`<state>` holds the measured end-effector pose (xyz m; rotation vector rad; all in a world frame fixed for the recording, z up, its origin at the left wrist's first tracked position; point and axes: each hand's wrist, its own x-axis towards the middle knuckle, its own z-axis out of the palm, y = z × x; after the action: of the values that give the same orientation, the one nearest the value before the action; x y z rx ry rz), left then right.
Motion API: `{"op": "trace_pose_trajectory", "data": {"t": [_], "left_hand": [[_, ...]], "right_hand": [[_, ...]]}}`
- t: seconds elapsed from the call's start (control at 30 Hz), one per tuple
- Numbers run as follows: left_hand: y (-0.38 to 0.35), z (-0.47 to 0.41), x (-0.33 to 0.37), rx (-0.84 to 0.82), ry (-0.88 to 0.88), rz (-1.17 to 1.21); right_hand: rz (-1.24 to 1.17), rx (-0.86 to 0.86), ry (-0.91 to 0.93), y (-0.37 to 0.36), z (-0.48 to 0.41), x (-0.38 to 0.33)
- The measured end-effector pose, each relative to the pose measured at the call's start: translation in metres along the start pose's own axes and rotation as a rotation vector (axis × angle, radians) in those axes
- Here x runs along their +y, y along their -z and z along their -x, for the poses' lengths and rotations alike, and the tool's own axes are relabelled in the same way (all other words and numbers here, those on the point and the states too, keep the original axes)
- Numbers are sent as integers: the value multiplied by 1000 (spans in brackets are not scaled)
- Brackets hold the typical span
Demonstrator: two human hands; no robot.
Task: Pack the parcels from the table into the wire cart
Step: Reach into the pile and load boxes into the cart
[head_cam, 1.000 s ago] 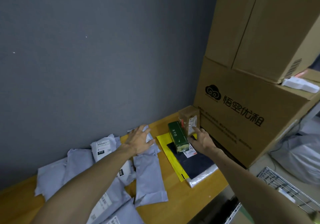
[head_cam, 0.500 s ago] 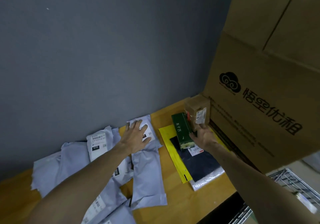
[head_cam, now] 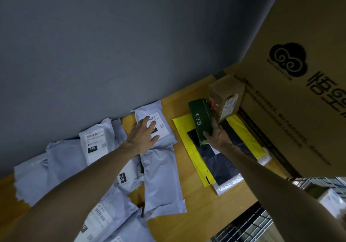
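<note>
On the table [head_cam: 187, 94] by the wall [head_cam: 131, 36], the left hand [head_cam: 143, 138] is lying flat on a mailer [head_cam: 164, 129] while the right hand [head_cam: 218, 136] is gripping the green box [head_cam: 201, 122], and pulling it could be toppling the brown box [head_cam: 224, 95] just beside it.

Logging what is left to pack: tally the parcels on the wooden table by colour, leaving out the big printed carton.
Grey plastic mailer bags: at least 6, overlapping, exact count unclear
Dark green oblong box: 1
Brown cardboard box: 1
Yellow flat envelope: 1
Black flat bag: 1
Clear plastic pouch: 1
Total: at least 11
</note>
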<state>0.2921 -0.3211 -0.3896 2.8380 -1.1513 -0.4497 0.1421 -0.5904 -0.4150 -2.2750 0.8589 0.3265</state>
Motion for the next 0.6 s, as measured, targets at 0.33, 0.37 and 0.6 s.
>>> {"op": "trace_pose_trajectory", "data": {"t": [0.33,0.37,0.6], "left_hand": [[-4,-17,-16,-44,1,20],[-5,-19,-14,-52,0,25],[-8,-35,21,-93,-10,118]], "right_hand": [[182,107,312,-46,19,-28],[158,107,313,-44,18,-31],[130,156,205,-22,5,-10]]}}
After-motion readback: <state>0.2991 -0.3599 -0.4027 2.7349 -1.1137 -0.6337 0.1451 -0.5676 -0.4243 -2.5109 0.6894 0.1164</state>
